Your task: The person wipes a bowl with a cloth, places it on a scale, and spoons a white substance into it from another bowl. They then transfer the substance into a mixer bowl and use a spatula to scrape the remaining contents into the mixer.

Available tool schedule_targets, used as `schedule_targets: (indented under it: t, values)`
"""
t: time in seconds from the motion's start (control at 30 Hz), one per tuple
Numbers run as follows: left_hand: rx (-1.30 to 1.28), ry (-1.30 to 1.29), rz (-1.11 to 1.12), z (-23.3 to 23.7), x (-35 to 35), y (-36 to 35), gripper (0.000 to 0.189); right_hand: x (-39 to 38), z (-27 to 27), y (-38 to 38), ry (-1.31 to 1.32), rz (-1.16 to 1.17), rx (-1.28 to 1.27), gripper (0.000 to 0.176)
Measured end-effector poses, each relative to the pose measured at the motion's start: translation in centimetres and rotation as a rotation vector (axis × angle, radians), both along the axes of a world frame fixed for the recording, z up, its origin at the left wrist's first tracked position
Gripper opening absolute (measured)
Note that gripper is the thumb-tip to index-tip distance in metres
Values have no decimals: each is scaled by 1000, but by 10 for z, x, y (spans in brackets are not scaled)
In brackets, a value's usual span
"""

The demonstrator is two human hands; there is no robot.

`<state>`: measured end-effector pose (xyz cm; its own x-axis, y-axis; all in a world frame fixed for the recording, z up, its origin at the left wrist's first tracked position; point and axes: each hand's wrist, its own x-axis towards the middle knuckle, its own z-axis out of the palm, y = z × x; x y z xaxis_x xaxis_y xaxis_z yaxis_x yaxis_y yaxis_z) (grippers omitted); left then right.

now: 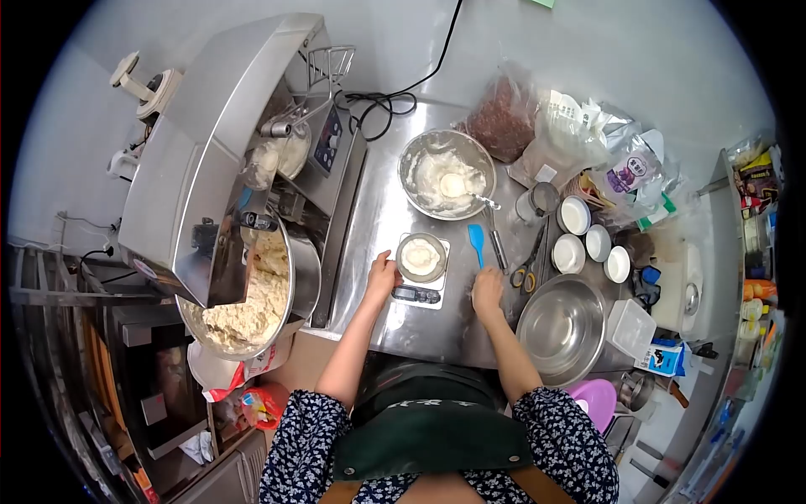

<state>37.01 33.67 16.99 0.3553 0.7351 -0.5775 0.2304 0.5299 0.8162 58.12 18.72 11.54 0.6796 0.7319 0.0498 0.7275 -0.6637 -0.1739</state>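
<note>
My left hand (384, 274) rests on the steel table beside the kitchen scale (427, 304), fingers curled in, with nothing visible in them. On the scale stands a small bowl (422, 257) with a pale, creamy mass inside. My right hand (487, 291) is closed around the lower end of a blue spatula (476, 241), whose blade points away from me; the fingers partly hide the handle. Beyond the scale sits a large metal bowl (409, 195) smeared with white paste, a utensil leaning in it. A whisk (497, 250) lies right of the spatula.
To the left stands a mixer (180, 160), its big bowl (290, 290) full of crumbly dough. At right are scissors (526, 273), several white cups (568, 254), a steel basin (564, 323) and a glass jar (537, 202). Plastic bags (504, 118) line the wall.
</note>
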Motion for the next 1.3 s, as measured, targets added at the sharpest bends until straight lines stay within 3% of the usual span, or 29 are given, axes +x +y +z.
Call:
schedule_targets:
  t: [0.1, 0.2, 0.3, 0.33, 0.53, 0.57, 0.63, 0.7, 0.73, 0.93, 1.03, 1.1, 1.17, 1.3]
  values:
    - [-32, 14, -22, 7, 7, 0, 49, 10, 14, -5, 409, -92, 25, 21]
    - [-72, -12, -5, 7, 12, -4, 47, -8, 51, -11, 344, 76, 296, 20]
    - [-102, -52, 18, 5, 15, -6, 46, -24, 49, 14, 535, 54, 414, 17]
    - [-107, -64, 23, 6, 18, -6, 45, -26, 42, 27, 735, 37, 503, 17]
    - [-52, -61, 60, 17, 22, -13, 42, -27, 4, 40, 893, 15, 532, 16]
    - [-61, -36, 23, 24, 20, -16, 43, -24, 10, 30, 1016, 6, 550, 17]
    - [-101, -189, 18, 41, 6, -27, 46, -37, 64, 21, 1272, -99, 689, 10]
    - [-110, -332, 49, 49, -11, -45, 47, -39, 93, 9, 1304, -37, 644, 11]
    - [-128, -322, 26, 77, -21, -51, 50, -41, 105, 1, 1392, 6, 635, 14]
    - [-96, -342, 113, 146, -96, -103, 52, -84, 190, -28, 1573, 258, 445, 20]
    - [7, -354, 213, 177, -139, -132, 57, -99, 231, -30, 1524, 419, 317, 21]
    - [253, -335, 271, 191, -174, -143, 64, -104, 255, -25, 1286, 620, 355, 28]
    - [355, -345, 356, 234, -205, -137, 68, -107, 282, -12, 986, 874, 408, 32]
    - [515, -27, 590, 291, -240, -103, 67, -154, 316, 20, 618, 1171, 670, 42]
